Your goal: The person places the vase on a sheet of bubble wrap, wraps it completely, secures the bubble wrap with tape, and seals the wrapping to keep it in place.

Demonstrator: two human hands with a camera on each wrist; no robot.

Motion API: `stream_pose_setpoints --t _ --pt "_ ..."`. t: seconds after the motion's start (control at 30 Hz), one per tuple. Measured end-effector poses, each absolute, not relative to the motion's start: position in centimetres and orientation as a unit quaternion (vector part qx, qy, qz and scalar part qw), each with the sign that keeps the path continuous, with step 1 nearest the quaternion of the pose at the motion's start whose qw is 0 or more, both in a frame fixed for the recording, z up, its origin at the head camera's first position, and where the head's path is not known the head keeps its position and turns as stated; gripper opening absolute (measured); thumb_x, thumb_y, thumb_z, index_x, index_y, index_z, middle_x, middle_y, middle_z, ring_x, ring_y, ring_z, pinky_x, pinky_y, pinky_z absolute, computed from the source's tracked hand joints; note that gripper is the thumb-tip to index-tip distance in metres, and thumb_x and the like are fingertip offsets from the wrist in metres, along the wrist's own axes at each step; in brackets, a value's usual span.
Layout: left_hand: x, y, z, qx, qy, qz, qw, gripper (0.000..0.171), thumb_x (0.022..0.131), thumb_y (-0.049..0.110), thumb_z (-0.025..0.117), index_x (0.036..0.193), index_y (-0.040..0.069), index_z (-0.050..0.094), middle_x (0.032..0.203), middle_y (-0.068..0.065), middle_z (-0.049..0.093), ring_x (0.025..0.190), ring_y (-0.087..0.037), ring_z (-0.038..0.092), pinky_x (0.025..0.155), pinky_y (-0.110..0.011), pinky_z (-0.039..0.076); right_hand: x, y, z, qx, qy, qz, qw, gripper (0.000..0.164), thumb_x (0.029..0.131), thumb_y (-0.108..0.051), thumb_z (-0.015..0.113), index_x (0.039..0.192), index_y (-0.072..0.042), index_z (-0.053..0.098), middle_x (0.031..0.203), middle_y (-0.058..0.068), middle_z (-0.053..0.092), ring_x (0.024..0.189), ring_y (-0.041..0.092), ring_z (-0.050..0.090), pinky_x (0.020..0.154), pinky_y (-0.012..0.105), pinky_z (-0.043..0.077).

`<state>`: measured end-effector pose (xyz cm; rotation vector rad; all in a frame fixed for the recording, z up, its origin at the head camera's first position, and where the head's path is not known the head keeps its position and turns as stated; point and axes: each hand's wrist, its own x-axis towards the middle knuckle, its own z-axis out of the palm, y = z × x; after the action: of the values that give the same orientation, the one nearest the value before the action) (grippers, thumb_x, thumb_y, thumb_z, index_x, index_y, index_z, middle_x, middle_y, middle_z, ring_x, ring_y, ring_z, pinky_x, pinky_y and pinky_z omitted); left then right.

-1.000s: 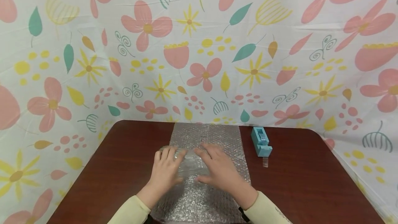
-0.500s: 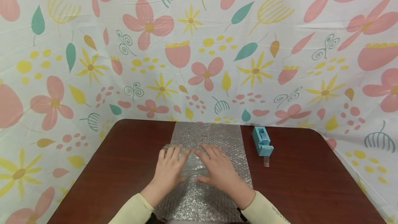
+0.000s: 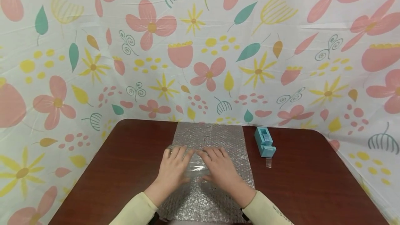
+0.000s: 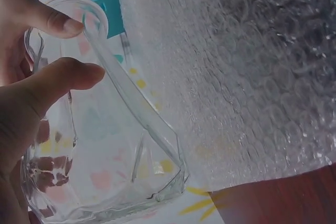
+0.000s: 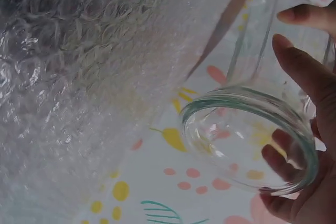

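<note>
A clear glass vase (image 3: 197, 166), with angular sides and a thick round rim (image 5: 247, 100), lies sideways above or on a sheet of bubble wrap (image 3: 207, 136); I cannot tell whether they touch. My left hand (image 3: 172, 167) holds its base end, thumb on the near side in the left wrist view and several fingers over the far side. Around the rim end, my right hand (image 3: 223, 169) grips the glass, its fingertips showing through it in the right wrist view. Both hands cover much of the vase in the head view.
A light blue tape dispenser (image 3: 265, 142) stands right of the bubble wrap, a short strip of tape (image 3: 268, 163) hanging from its front. Dark reddish-brown tabletop (image 3: 297, 176) extends on both sides. A flowered cloth (image 3: 206, 44) hangs behind the table.
My hands have come slightly closer together on the vase, the left shifting a little to the right. Reflections on the glass differ. The tape dispenser has stayed in place.
</note>
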<state>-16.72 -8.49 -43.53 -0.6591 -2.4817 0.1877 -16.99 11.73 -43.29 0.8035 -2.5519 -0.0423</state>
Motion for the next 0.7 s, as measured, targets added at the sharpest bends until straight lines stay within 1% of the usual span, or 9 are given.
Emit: stream_pose_setpoints --t 0.1,0.2,0.4,0.6,0.7 --pt "-16.9 -8.4 -43.6 -0.247 -0.923 0.071 0.286 0.101 0.048 0.064 0.096 0.133 0.025 0.059 0.131 -0.003 0.066 0.116 -0.021 0.059 0.084 -0.037 0.042 -17.2 12.0 -43.5 0.296 -0.924 -0.013 0.242 0.089 0.061 -0.052 0.094 0.137 -0.022 0.058 0.123 -0.002 0.064 0.116 0.019 0.062 0.104 0.042 0.051" --pt "-17.0 -8.3 -43.7 -0.251 -0.920 0.071 0.294 0.101 0.047 0.066 0.096 0.133 0.026 0.059 0.129 -0.002 0.066 0.114 -0.020 0.059 0.083 -0.035 0.042 -17.3 12.4 -43.5 0.311 -0.916 -0.007 0.253 0.088 0.061 -0.053 0.095 0.135 -0.020 0.061 0.117 -0.003 0.063 0.111 0.018 0.061 0.102 0.041 0.051" --pt "-16.9 -8.4 -43.6 -0.268 -0.916 0.056 0.294 0.104 0.048 0.068 0.094 0.137 0.026 0.058 0.129 -0.002 0.065 0.116 -0.020 0.060 0.085 -0.035 0.043 -17.4 13.2 -43.4 0.346 -0.894 -0.010 0.284 0.088 0.059 -0.055 0.095 0.132 -0.016 0.064 0.117 -0.002 0.066 0.108 0.017 0.063 0.101 0.042 0.054" --pt "-16.9 -8.6 -42.8 -0.304 -0.895 0.061 0.322 0.105 0.048 0.071 0.092 0.137 0.026 0.058 0.128 -0.002 0.066 0.116 -0.021 0.061 0.090 -0.039 0.047 -17.1 13.9 -43.0 0.353 -0.882 -0.004 0.311 0.087 0.057 -0.055 0.096 0.128 -0.013 0.068 0.116 0.000 0.070 0.104 0.017 0.065 0.096 0.043 0.057" --pt "-16.9 -8.8 -42.2 -0.323 -0.890 0.066 0.316 0.105 0.051 0.073 0.090 0.139 0.027 0.056 0.129 -0.002 0.066 0.118 -0.021 0.061 0.093 -0.042 0.050 -16.9 14.1 -42.7 0.354 -0.877 0.008 0.325 0.087 0.055 -0.054 0.097 0.126 -0.012 0.070 0.114 0.000 0.071 0.102 0.018 0.066 0.094 0.044 0.058"
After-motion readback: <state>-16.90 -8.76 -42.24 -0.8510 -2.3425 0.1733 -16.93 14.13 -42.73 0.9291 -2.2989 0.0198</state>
